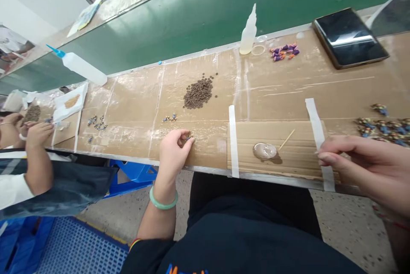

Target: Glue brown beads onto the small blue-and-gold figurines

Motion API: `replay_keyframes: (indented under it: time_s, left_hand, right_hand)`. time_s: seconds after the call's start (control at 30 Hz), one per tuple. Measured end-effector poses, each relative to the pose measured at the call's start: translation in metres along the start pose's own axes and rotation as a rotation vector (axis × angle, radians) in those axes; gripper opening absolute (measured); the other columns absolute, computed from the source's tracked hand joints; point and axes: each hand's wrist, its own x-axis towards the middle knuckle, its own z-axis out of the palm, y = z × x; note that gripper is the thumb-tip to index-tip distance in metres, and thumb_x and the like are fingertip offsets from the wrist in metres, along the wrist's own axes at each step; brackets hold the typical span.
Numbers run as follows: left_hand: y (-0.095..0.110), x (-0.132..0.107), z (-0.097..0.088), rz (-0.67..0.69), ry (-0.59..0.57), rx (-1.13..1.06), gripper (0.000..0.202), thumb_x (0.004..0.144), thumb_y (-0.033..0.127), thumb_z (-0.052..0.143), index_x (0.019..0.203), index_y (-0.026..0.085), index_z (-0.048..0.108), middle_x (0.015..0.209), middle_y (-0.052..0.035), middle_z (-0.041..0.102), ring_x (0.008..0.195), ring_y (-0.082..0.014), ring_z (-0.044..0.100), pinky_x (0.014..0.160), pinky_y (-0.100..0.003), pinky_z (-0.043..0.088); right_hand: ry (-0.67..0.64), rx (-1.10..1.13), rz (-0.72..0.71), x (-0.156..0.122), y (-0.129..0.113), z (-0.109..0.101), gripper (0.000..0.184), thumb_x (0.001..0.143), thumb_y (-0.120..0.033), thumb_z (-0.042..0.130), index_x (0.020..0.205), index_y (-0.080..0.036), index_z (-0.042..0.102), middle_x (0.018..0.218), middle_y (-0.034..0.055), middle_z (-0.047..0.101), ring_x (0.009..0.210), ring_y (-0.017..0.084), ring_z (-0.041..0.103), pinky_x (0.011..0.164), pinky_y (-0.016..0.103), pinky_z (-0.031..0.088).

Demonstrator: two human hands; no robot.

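Note:
My left hand (174, 148) pinches a small blue-and-gold figurine (190, 137) just above the cardboard-covered bench. Two or so similar figurines (169, 117) lie behind it, short of a pile of small brown discs (198, 93). Over at the right, my right hand (361, 163) has thumb and forefinger closed together; whatever is between the tips is too small to make out. Near it a blob of clear glue (264, 151) sits on a taped cardboard piece (250, 131), with a thin wooden stick (287, 139) lying beside the blob. More figurines (382, 128) are heaped beyond the right hand.
A glue bottle (249, 34), small purple-and-orange pieces (284, 51) and a dark tablet-like device (350, 36) stand along the back edge, beside the green belt (198, 26). A blue-tipped bottle (81, 66) leans at left. A co-worker's hands (36, 131) work at far left.

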Motion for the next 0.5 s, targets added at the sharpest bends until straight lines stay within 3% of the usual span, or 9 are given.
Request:
replay_keyframes:
  time_s: [0.13,0.37,0.5]
  left_hand:
    - [0.016,0.001,0.009,-0.007,-0.079,-0.013,0.009,0.082,0.021,0.070,0.091,0.020,0.068,0.069,0.0024,0.064,0.060,-0.0145,0.057,0.065,-0.030,0.047]
    - [0.053,-0.009,0.020,0.044,-0.228,-0.082,0.017,0.084,0.028,0.069,0.099,0.020,0.065,0.062,0.0044,0.065,0.057,-0.0149,0.062,0.063,-0.029,0.047]
    - [0.058,0.027,0.013,0.173,-0.155,-0.028,0.015,0.089,0.032,0.064,0.097,0.020,0.067,0.066,0.0011,0.068,0.060,-0.0158,0.060,0.064,-0.030,0.047]
  right_hand:
    - [-0.045,0.118,-0.155,0.009,-0.015,0.000,0.043,0.096,-0.060,0.062,0.071,-0.025,0.066,0.067,-0.0006,0.068,0.056,0.013,0.063,0.050,0.021,0.050]
    - [-0.055,0.189,-0.173,0.004,-0.010,0.004,0.032,0.100,-0.045,0.062,0.075,-0.024,0.065,0.069,-0.0011,0.068,0.060,0.011,0.063,0.054,0.020,0.049]
    - [-0.041,0.218,-0.125,0.003,-0.006,0.003,0.036,0.099,-0.048,0.063,0.074,-0.023,0.065,0.069,0.0011,0.067,0.059,0.012,0.061,0.053,0.021,0.048]
